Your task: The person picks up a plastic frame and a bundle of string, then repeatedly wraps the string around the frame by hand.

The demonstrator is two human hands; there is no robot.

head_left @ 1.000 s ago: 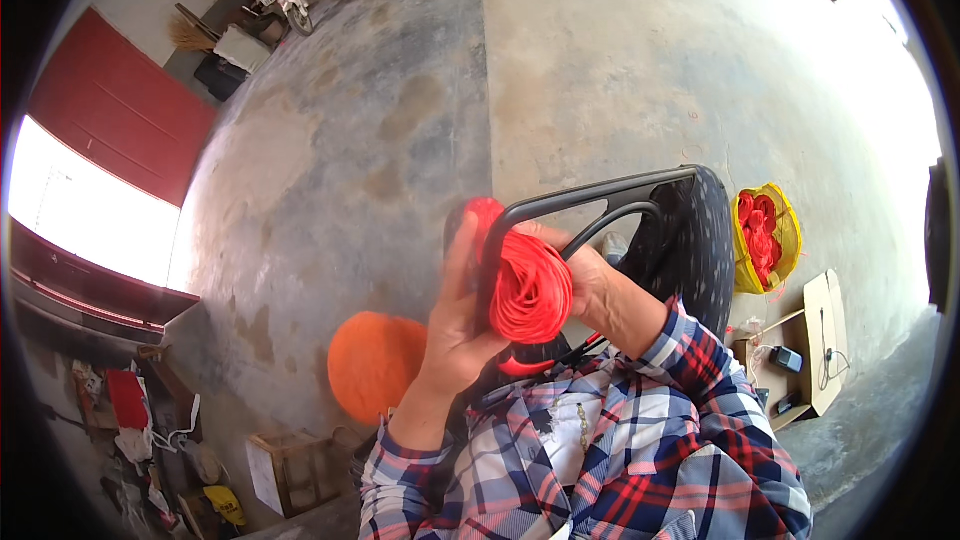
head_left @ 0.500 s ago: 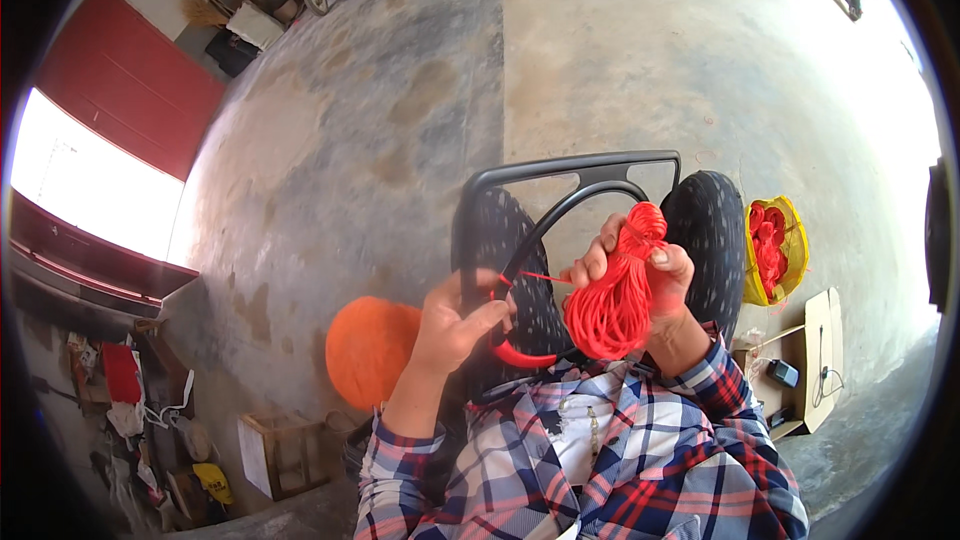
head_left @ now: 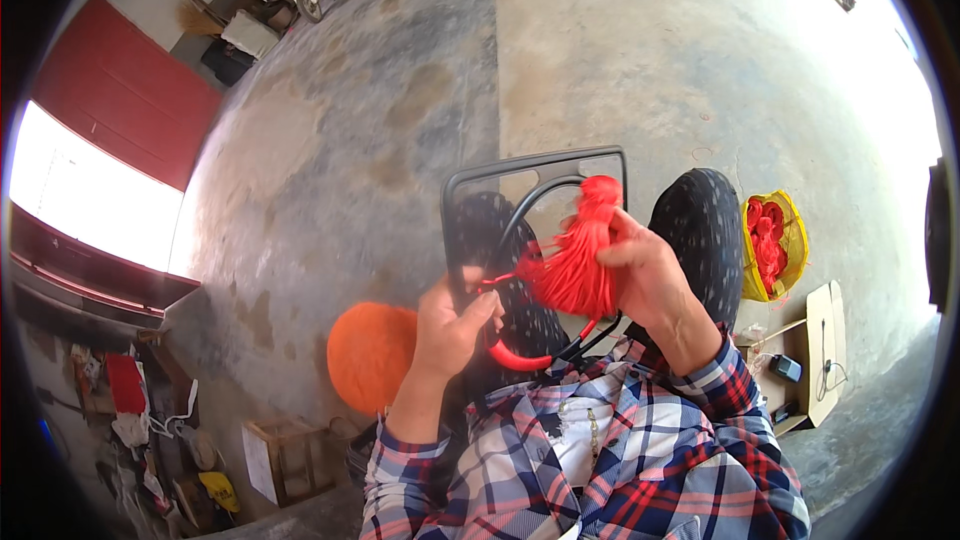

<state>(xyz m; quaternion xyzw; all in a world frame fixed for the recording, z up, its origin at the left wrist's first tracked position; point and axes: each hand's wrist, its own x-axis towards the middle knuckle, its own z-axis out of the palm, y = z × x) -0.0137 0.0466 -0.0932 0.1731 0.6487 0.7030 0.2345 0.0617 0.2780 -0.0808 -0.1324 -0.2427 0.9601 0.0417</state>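
Note:
A black frame (head_left: 540,159) with a curved black bar inside it stands across my lap. Red cord is wound closely around the lower part of the curve, forming a red wrapped stretch (head_left: 520,358). My left hand (head_left: 450,328) is closed at the frame's left side, pinching the curved bar and the cord where it meets it. A thick hank of red cord (head_left: 580,260), blurred by motion, is gripped in my right hand (head_left: 650,270) inside the frame. A red strand runs between the hank and my left fingers.
An orange round seat (head_left: 372,355) stands at my left, near a wooden stool (head_left: 285,455). To the right are a yellow bag (head_left: 797,240) of red cord and an open cardboard box (head_left: 822,350). Clutter with a red cloth (head_left: 125,385) lies at lower left.
My right hand has moved left with the hank, which is now tilted and swinging toward my left hand. The frame has shifted left. My left hand stays at the curved bar.

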